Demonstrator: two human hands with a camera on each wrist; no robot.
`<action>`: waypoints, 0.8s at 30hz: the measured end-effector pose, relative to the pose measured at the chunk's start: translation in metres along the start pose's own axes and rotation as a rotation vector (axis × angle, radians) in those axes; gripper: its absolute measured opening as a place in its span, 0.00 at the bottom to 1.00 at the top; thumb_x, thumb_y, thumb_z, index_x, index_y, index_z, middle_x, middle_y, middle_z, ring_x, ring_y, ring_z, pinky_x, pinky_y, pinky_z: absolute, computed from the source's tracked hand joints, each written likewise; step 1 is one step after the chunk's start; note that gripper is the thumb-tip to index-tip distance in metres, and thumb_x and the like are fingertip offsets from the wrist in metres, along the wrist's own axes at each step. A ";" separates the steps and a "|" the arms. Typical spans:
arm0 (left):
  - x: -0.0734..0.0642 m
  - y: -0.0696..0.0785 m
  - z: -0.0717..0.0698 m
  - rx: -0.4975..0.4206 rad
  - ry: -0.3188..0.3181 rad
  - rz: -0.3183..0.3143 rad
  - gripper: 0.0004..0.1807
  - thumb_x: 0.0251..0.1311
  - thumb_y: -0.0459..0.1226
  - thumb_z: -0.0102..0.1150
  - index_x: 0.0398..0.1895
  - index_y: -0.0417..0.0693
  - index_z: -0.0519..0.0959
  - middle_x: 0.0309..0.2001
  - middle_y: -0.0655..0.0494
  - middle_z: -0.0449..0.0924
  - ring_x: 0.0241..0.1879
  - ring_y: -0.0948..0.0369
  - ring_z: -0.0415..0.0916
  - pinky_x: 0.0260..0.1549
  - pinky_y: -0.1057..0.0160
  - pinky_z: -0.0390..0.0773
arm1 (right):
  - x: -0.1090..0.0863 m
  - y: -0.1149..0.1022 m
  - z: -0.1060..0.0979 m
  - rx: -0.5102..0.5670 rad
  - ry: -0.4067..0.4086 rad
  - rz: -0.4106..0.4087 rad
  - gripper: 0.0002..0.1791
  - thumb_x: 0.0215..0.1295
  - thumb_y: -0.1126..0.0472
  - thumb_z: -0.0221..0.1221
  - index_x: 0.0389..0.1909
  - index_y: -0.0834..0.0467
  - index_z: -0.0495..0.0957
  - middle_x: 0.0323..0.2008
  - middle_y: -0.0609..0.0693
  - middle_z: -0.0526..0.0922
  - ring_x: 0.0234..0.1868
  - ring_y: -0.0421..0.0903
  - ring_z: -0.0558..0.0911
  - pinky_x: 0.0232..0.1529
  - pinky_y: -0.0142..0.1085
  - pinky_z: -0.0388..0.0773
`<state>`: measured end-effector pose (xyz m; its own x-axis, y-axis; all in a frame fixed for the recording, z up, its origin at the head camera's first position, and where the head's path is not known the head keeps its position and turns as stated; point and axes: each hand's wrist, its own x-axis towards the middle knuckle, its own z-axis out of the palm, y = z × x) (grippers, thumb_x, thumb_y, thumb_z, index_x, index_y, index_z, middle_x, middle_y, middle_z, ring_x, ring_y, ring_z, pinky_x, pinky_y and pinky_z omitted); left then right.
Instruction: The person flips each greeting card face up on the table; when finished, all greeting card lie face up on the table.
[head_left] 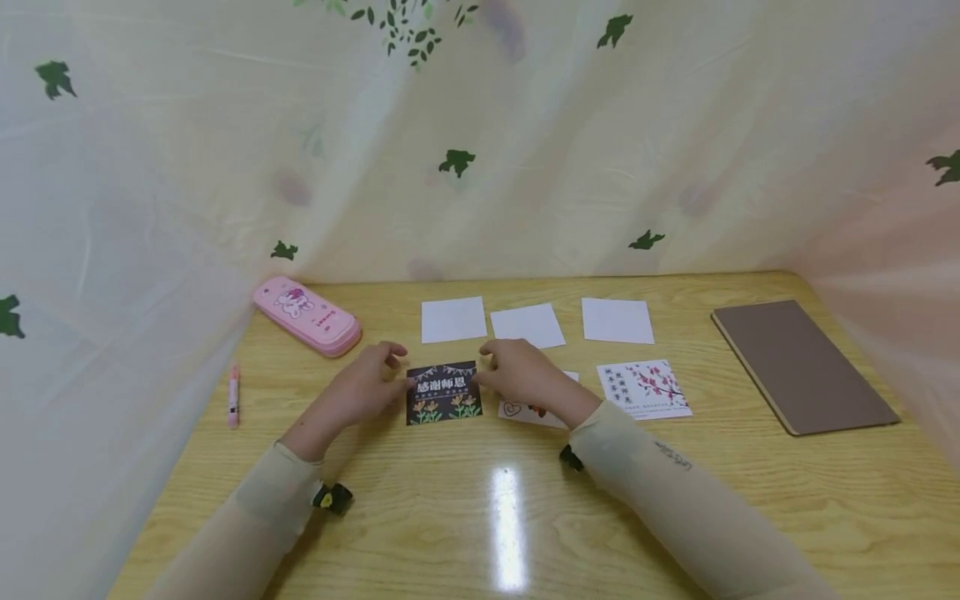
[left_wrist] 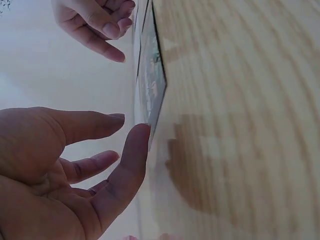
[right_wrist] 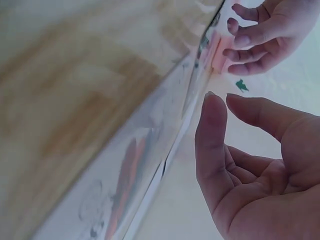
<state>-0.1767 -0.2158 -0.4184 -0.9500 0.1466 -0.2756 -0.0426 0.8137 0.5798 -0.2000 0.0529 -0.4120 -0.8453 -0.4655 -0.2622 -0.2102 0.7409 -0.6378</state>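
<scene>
**Left sleeve (head_left: 240,525) and right sleeve (head_left: 697,500) reach in towards a dark card (head_left: 444,397) on the worktop (head_left: 420,525)**

The sleeves cross the near part of the worktop. The left hand (head_left: 358,393) is loose, its fingers lightly bent and grasping nothing, with the thumb at the card's left edge. The right hand (head_left: 528,377) is released too, thumb and finger a little apart beside the right edge; whether it touches the card I cannot tell.

The dark card lies flat near the middle of the worktop, at the left end of a front row. Next to it a heart card (head_left: 517,410) is partly hidden by the right hand, and a blossom card (head_left: 647,392) ends the row.

As far as one can judge, the laying-out is well along: three printed cards lie face up in a rough line, and neither hand holds another. The line is slightly uneven, so some straightening may be left. Three white cards (head_left: 453,320) lie behind, nearer the far edge, plain on top; whether they are finished with or to be dealt with, the pictures do not settle. The pencil case (head_left: 307,317) by the far left corner is closed, the pen (head_left: 234,398) lies near the left edge, and the notebook (head_left: 802,367) towards the right edge is closed; none seems part of the present step.
</scene>
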 end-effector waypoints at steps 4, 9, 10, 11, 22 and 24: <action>-0.002 0.003 -0.005 0.000 0.014 -0.005 0.31 0.75 0.45 0.62 0.76 0.44 0.68 0.69 0.38 0.75 0.60 0.45 0.80 0.59 0.45 0.85 | -0.001 0.001 -0.009 0.046 0.004 0.008 0.33 0.79 0.54 0.61 0.78 0.62 0.67 0.32 0.55 0.89 0.23 0.44 0.81 0.23 0.32 0.74; 0.000 0.007 -0.009 -0.019 0.013 -0.012 0.31 0.76 0.45 0.61 0.76 0.44 0.68 0.70 0.39 0.75 0.60 0.46 0.81 0.58 0.47 0.86 | 0.002 0.001 -0.016 0.077 0.008 0.032 0.33 0.79 0.53 0.61 0.78 0.61 0.67 0.38 0.55 0.89 0.27 0.46 0.84 0.23 0.33 0.80; 0.001 0.007 -0.010 -0.023 0.014 -0.005 0.31 0.77 0.46 0.61 0.76 0.43 0.68 0.70 0.38 0.74 0.61 0.45 0.80 0.59 0.46 0.86 | 0.002 0.001 -0.017 0.079 0.011 0.037 0.33 0.79 0.53 0.61 0.78 0.61 0.68 0.40 0.55 0.89 0.29 0.46 0.85 0.24 0.34 0.82; 0.003 0.007 -0.010 -0.028 0.015 -0.002 0.31 0.77 0.46 0.60 0.76 0.43 0.67 0.70 0.38 0.74 0.62 0.44 0.80 0.59 0.46 0.85 | 0.003 0.002 -0.019 0.078 0.014 0.040 0.33 0.79 0.53 0.62 0.78 0.61 0.68 0.42 0.55 0.89 0.30 0.46 0.86 0.25 0.34 0.83; 0.033 0.014 -0.013 -0.022 0.017 0.007 0.35 0.76 0.47 0.62 0.78 0.41 0.65 0.71 0.36 0.73 0.68 0.40 0.75 0.67 0.41 0.80 | 0.026 0.005 -0.032 0.066 0.018 0.047 0.35 0.77 0.54 0.62 0.79 0.63 0.65 0.58 0.62 0.87 0.36 0.48 0.90 0.39 0.34 0.86; 0.039 0.016 -0.014 -0.012 0.018 0.008 0.36 0.75 0.47 0.63 0.78 0.40 0.65 0.71 0.36 0.73 0.69 0.40 0.75 0.68 0.41 0.79 | 0.031 0.005 -0.035 0.084 0.010 0.067 0.36 0.77 0.54 0.63 0.79 0.63 0.65 0.60 0.62 0.86 0.37 0.48 0.90 0.39 0.33 0.85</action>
<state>-0.2185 -0.2047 -0.4093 -0.9558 0.1429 -0.2568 -0.0384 0.8056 0.5912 -0.2447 0.0589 -0.3982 -0.8609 -0.4115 -0.2993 -0.1118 0.7268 -0.6777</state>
